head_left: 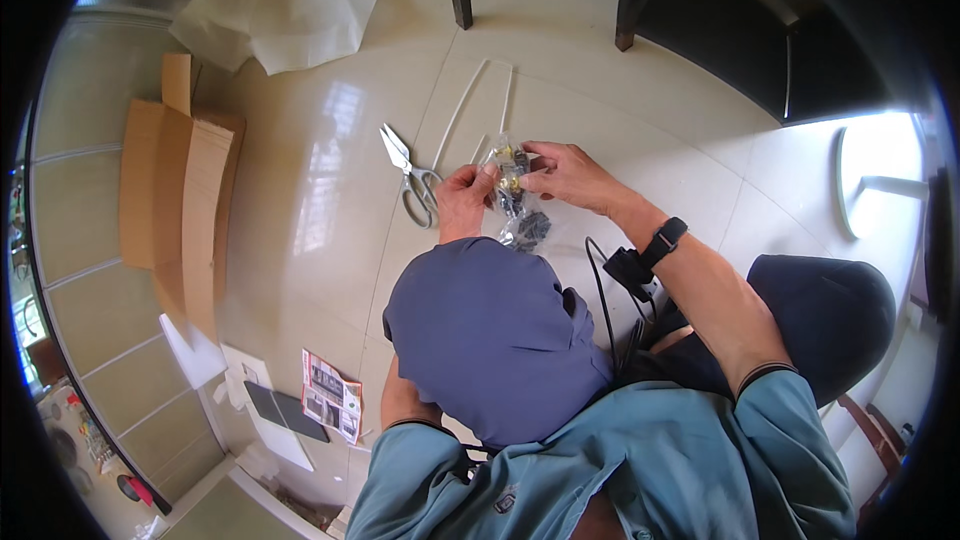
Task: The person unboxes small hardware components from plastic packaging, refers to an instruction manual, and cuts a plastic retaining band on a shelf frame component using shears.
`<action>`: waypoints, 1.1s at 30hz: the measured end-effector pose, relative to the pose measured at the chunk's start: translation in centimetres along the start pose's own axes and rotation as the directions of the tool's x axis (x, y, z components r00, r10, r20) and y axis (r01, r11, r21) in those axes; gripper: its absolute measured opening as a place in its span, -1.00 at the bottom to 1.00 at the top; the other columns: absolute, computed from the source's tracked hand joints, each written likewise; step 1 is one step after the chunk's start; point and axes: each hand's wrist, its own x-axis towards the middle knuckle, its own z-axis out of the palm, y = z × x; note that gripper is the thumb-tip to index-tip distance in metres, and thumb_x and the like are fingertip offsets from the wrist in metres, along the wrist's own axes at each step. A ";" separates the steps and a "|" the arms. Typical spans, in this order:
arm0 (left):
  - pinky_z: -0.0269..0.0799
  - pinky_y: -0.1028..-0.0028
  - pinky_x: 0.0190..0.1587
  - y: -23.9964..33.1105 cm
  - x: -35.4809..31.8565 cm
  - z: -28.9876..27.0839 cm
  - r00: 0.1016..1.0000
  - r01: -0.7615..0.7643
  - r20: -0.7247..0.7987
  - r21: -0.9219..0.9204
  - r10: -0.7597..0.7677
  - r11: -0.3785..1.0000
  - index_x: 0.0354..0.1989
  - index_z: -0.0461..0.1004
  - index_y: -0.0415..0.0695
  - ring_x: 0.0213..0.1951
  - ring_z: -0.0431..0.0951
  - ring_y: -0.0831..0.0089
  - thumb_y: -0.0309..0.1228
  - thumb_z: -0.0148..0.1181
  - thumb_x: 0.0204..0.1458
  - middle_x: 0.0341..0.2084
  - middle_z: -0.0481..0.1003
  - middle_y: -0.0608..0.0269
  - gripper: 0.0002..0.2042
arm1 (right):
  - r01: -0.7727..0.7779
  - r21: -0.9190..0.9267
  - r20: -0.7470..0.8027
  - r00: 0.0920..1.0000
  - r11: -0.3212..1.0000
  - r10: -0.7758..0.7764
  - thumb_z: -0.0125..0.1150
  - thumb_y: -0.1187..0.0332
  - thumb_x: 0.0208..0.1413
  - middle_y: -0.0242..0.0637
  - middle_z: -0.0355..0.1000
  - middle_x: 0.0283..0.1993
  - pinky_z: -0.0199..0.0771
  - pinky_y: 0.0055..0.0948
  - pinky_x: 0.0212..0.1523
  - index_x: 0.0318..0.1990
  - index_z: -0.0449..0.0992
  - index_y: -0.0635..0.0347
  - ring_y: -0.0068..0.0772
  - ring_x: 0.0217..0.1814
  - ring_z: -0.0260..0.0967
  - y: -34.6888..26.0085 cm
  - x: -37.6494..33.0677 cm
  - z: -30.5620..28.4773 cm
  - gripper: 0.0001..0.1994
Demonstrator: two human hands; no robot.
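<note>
A small clear plastic bag [512, 190] of dark and brass-coloured hardware pieces hangs between the two hands above the pale tiled floor [330, 240], just in front of the raised knee in blue trousers. It looks light and limp: thin film that crinkles and slips, with loose, hard little parts that sag to the bottom and would scatter if the film split wide, so the sensible hold is at the top edge, pinched close on either side of the spot to be opened, with the weighted lower end left to dangle. The left hand [465, 198] pinches the bag's upper left edge between thumb and fingertips; the right hand [565, 175], a black band on its wrist, grips the upper right part with its fingers closed on the film. On the floor just left of the hands lie scissors [410, 178] with blades parted, and thin white strips [470, 100] run behind. Farther left sit flattened cardboard [175, 190], crumpled white wrapping [280, 10] and a printed leaflet [332, 395].
</note>
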 end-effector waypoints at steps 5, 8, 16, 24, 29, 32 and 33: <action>0.21 0.54 -0.49 -0.4 -1.4 0.4 1.000 0.020 -0.016 -0.116 -0.022 0.993 -0.22 0.56 -0.29 -0.55 0.34 0.61 -0.25 0.16 0.22 -0.50 0.50 0.38 -0.71 | 0.076 -0.086 -0.253 0.963 0.993 -0.096 0.23 0.37 0.03 -0.23 0.55 -0.42 0.49 -0.51 -0.42 -0.10 0.55 0.40 -0.51 -0.49 0.46 0.9 -0.4 1.5 -0.69; 0.27 0.53 -0.45 1.5 -0.3 0.7 0.999 0.009 -0.040 -0.152 -0.015 0.988 -0.15 0.54 -0.28 -0.48 0.41 0.59 -0.21 0.16 0.22 -0.42 0.52 0.36 -0.69 | 0.147 -0.138 -0.316 0.931 0.979 -0.185 0.18 0.38 0.06 -0.21 0.52 -0.50 0.49 -0.49 -0.43 -0.25 0.57 0.41 -0.48 -0.54 0.47 -0.7 1.0 1.0 -0.77; 0.40 0.46 -0.36 1.5 0.4 1.0 0.997 0.078 0.006 -0.247 -0.079 0.966 -0.07 0.49 -0.27 -0.35 0.50 0.54 -0.17 0.12 0.24 -0.34 0.53 0.33 -0.64 | 0.181 -0.079 -0.315 0.929 0.980 -0.197 0.13 0.39 0.11 -0.20 0.51 -0.52 0.53 -0.42 -0.47 -0.31 0.56 0.39 -0.42 -0.54 0.51 -0.4 1.9 0.2 -0.80; 0.35 0.46 -0.43 2.4 0.0 0.7 0.996 0.072 0.068 -0.332 -0.052 0.941 -0.19 0.51 -0.23 -0.44 0.48 0.53 -0.29 0.11 0.24 -0.40 0.52 0.32 -0.78 | 0.149 0.127 -0.333 0.938 0.981 -0.100 0.15 0.40 0.15 -0.35 0.48 -0.46 0.45 -0.50 -0.46 -0.30 0.57 0.35 -0.54 -0.50 0.39 -1.2 2.2 0.5 -0.83; 0.31 0.46 -0.46 2.3 0.2 0.4 1.000 0.014 0.017 -0.238 -0.010 0.971 -0.38 0.49 -0.22 -0.56 0.43 0.52 -0.48 0.14 0.18 -0.53 0.48 0.34 -0.90 | 0.168 0.166 -0.337 0.936 0.972 -0.104 0.19 0.35 0.14 -0.39 0.46 -0.48 0.39 -0.52 -0.46 -0.26 0.57 0.34 -0.57 -0.49 0.35 -0.9 2.8 0.7 -0.80; 0.37 0.47 -0.37 2.5 0.3 -0.2 0.998 0.032 -0.034 -0.361 -0.048 0.932 -0.35 0.48 -0.23 -0.49 0.46 0.49 -0.52 0.12 0.18 -0.48 0.49 0.33 -0.92 | 0.119 0.238 -0.252 0.966 0.964 -0.057 0.17 0.28 0.17 -0.35 0.49 -0.42 0.46 -0.51 -0.44 -0.22 0.57 0.34 -0.53 -0.45 0.41 -1.7 2.5 0.9 -0.75; 0.37 0.47 -0.37 2.5 0.3 -0.2 0.998 0.030 -0.037 -0.361 -0.047 0.932 -0.35 0.48 -0.23 -0.49 0.46 0.49 -0.52 0.12 0.18 -0.48 0.49 0.33 -0.92 | 0.119 0.238 -0.249 0.967 0.964 -0.058 0.17 0.28 0.17 -0.35 0.49 -0.42 0.46 -0.51 -0.44 -0.22 0.57 0.34 -0.53 -0.45 0.41 -1.9 2.4 1.1 -0.75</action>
